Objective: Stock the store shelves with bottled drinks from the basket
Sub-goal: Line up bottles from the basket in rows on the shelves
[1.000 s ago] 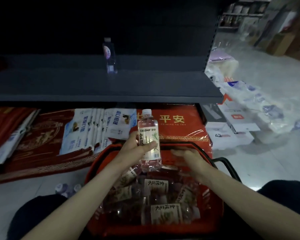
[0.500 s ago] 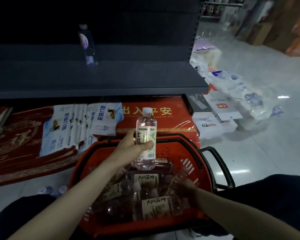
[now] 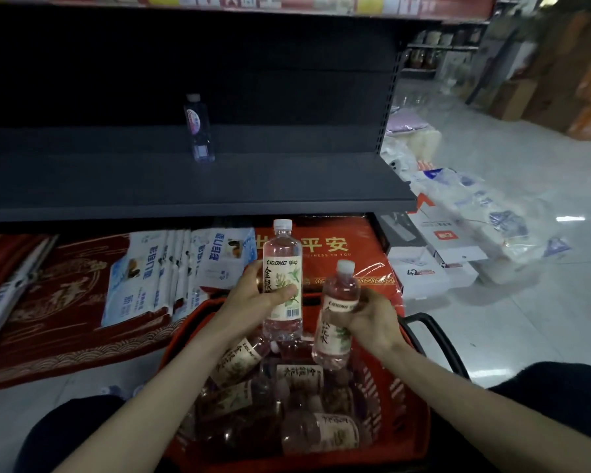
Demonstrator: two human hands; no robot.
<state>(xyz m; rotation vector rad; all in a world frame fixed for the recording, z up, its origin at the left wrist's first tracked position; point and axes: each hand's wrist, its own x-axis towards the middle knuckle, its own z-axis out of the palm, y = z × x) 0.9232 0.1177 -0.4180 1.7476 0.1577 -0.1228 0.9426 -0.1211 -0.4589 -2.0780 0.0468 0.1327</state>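
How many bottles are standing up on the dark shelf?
1: a small clear bottle stands alone on the dark shelf, left of its middle. The shelf's far left end is too dark to check.

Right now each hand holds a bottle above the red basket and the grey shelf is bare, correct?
Not quite. In the head view the grey shelf has one small bottle standing on it. The rest holds: left hand and right hand each hold a bottle above the red basket.

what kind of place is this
Most likely a retail shop aisle. A dark metal display shelf holds a single bottle, a red shopping basket of bottled drinks sits below it, and packaged goods are piled on the floor.
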